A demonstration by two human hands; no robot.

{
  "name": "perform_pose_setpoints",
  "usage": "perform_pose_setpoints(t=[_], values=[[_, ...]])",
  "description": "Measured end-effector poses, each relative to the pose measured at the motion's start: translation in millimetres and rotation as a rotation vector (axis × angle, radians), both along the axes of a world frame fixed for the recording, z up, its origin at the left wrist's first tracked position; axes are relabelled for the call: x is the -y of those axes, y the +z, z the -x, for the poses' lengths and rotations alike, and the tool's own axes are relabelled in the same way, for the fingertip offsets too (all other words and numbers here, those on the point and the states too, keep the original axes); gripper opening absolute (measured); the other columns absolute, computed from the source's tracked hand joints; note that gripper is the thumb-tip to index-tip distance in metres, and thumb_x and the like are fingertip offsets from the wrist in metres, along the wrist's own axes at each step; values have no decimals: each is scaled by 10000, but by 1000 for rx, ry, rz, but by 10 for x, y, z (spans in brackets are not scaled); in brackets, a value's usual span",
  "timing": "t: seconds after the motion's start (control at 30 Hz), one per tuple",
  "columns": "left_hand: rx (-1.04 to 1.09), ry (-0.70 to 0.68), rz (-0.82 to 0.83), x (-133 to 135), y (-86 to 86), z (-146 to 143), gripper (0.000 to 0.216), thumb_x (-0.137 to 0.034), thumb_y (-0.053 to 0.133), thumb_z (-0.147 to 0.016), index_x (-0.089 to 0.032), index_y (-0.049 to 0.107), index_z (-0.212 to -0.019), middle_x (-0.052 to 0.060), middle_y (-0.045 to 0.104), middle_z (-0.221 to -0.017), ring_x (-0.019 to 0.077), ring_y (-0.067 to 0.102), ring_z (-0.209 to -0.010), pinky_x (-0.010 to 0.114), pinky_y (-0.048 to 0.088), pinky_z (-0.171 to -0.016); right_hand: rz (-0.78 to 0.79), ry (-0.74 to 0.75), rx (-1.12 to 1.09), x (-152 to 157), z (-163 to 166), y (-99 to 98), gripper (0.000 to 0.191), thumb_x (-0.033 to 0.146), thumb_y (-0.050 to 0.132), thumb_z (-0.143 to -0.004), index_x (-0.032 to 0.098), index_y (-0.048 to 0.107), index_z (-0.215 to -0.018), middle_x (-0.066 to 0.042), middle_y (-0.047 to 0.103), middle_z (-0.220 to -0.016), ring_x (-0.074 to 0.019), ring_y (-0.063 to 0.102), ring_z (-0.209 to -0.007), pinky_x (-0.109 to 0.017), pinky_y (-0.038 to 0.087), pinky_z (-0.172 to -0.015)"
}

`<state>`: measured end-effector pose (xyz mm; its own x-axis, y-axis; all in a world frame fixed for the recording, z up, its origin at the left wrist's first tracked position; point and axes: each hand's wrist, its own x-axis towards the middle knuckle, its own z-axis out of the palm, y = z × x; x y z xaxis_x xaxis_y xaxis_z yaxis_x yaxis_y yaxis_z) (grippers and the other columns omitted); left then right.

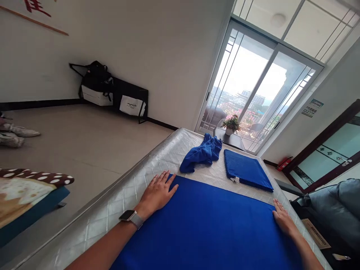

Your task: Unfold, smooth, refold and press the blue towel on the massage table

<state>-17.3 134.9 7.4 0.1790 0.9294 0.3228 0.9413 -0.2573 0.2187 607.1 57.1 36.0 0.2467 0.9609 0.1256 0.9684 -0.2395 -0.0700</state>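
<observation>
A large blue cloth [213,225] lies spread flat on a pale quilted mattress [112,210]. My left hand [159,191] rests flat at the cloth's far left corner, fingers stretched out; a watch with a grey band circles that wrist. At the far right corner my right hand [282,217] lies along the edge, its fingers extended. Beyond the cloth's far edge sits a crumpled blue cloth [202,152]. To the right of that is a neatly folded blue cloth [247,168] with a small white tag at its near edge.
Past the mattress stands a small table [232,141] with a potted flower plant [231,123], before glass sliding doors [247,82]. A dark sofa [340,210] is on the right. Bags [97,82] stand by the wall. Another person's shoes [19,131] show at far left.
</observation>
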Motion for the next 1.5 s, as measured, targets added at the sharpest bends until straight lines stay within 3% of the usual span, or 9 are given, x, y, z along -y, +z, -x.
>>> perform_pose_setpoints(t=[0.07,0.13,0.27,0.4,0.53,0.8,1.27,1.37,1.5], values=[[20,13,5,20,30,-17,608,-520,361,-985,-206,476,-1493,109,458,-1580,291,353,-1490,500,239,-1231,-33,35,6,-82,389,43,808,536,181,-918,57,338,-1549,-164,375,-1594,-342,280,-1491,-526,253,-1230],[43,12,-2,24,32,-20,601,-517,376,-981,-220,476,-1493,94,463,-1578,290,335,-1499,499,234,-1234,-55,110,10,-139,969,46,753,536,161,-964,128,255,-1590,-97,286,-1644,-301,221,-1517,-514,223,-1246],[73,0,-11,19,18,-16,594,-510,374,-981,-217,488,-1485,102,455,-1581,299,332,-1500,514,245,-1230,-92,441,-189,-22,2574,-12,726,599,251,-1015,275,43,-1631,29,70,-1684,-306,57,-1545,-593,93,-1266],[58,20,0,41,69,-29,584,-489,377,-984,-192,509,-1469,132,465,-1570,315,375,-1476,528,264,-1219,75,689,-379,331,4102,-57,754,612,284,-1010,351,-97,-1606,135,-107,-1648,-312,-69,-1536,-601,3,-1277],[39,9,-27,65,120,-34,581,-473,390,-985,-174,504,-1470,143,501,-1544,316,397,-1462,518,282,-1212,194,749,-439,551,4889,-103,792,601,270,-1012,348,-259,-1545,144,-135,-1629,-303,-132,-1519,-634,-3,-1271],[100,18,-50,43,86,-17,546,-480,401,-986,-227,523,-1454,105,529,-1529,299,376,-1475,500,269,-1221,167,778,-486,536,5000,-250,805,563,262,-1026,364,-381,-1468,142,-119,-1634,-300,-198,-1498,-713,-10,-1240],[87,36,-60,100,148,-77,510,-450,388,-1006,-254,502,-1463,85,513,-1545,269,390,-1465,484,279,-1216,165,772,-509,515,5014,-320,908,606,311,-1004,308,-426,-1443,121,-150,-1628,-296,-252,-1476,-695,-81,-1233],[89,42,-103,129,246,-89,514,-416,384,-1014,-241,464,-1490,95,471,-1574,271,388,-1467,486,288,-1217,176,749,-491,523,5005,-261,905,602,325,-999,257,-336,-1514,59,-96,-1650,-301,-190,-1504,-673,-61,-1240],[85,69,-155,286,405,-8,472,-377,355,-1027,-156,592,-1369,149,520,-1526,278,428,-1440,481,300,-1220,132,731,-444,576,4984,-140,798,558,313,-1008,155,-2,-1620,-32,44,-1669,-292,-65,-1533,-602,24,-1261]])
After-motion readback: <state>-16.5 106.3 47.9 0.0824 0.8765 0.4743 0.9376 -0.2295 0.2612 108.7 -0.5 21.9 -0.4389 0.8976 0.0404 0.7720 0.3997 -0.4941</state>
